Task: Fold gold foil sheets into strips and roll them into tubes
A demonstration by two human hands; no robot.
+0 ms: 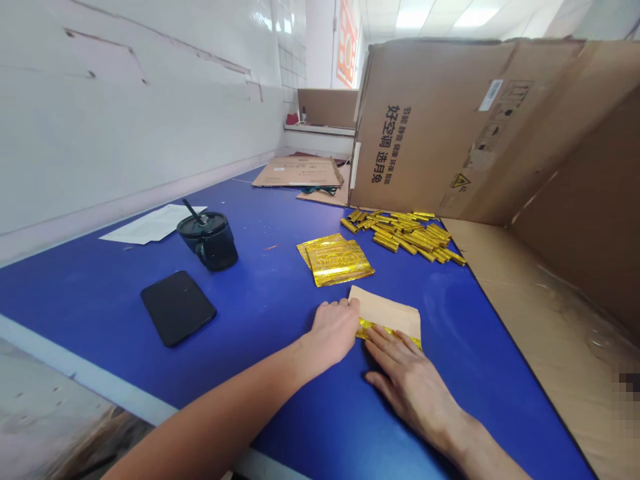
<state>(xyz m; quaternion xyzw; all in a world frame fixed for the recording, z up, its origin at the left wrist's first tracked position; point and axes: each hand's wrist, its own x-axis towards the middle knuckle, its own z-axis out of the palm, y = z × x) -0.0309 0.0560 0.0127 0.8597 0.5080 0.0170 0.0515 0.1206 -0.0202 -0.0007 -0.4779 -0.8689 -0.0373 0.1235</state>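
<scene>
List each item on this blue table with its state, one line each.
Kraft paper: lying over gold foil
Left hand: resting on paper edge
Right hand: flat on foil
Gold sachets: stacked flat
Gold sticks: loose heap
Black tumbler: lidded, straw in
Phone: flat, screen dark

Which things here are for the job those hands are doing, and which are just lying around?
For the job:
left hand
right hand
brown paper sheet
gold foil under it
flat gold foil packets
gold foil sticks

Just lying around:
black lidded cup
black phone
white papers
</scene>
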